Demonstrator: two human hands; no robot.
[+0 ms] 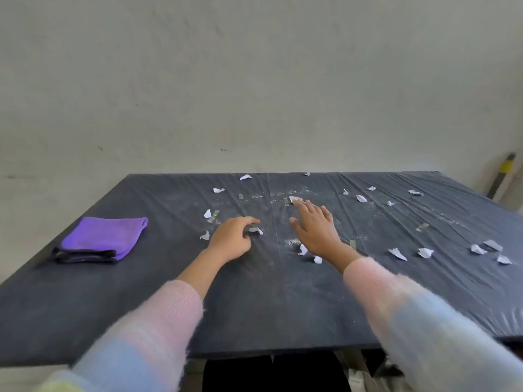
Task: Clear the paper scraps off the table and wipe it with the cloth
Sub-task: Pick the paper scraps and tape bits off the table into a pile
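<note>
Worktop: a dark worktop (283,301) under a wrinkled plastic sheet, set against a pale wall (254,80).
Paper scraps: torn white paper scraps (397,253) lie scattered over the middle and right of the worktop, a few along its far edge.
Left hand: the left hand (232,239) is low over the middle of the worktop, its grip curled together on one small paper scrap (256,230) that lies under the forefinger.
Right hand: the right hand (317,227) is flat with the grip apart, fingers straight and spread, their tips touching a far scrap (294,198).
Cloth: a folded purple cloth (104,239) with black edging lies on the left of the worktop, well apart from both hands.
Other marks: short tape strips (422,227) and white dust (291,241) on the sheet.
Sleeves: fuzzy pink and blue sleeves (158,321) cover both forearms.
</note>
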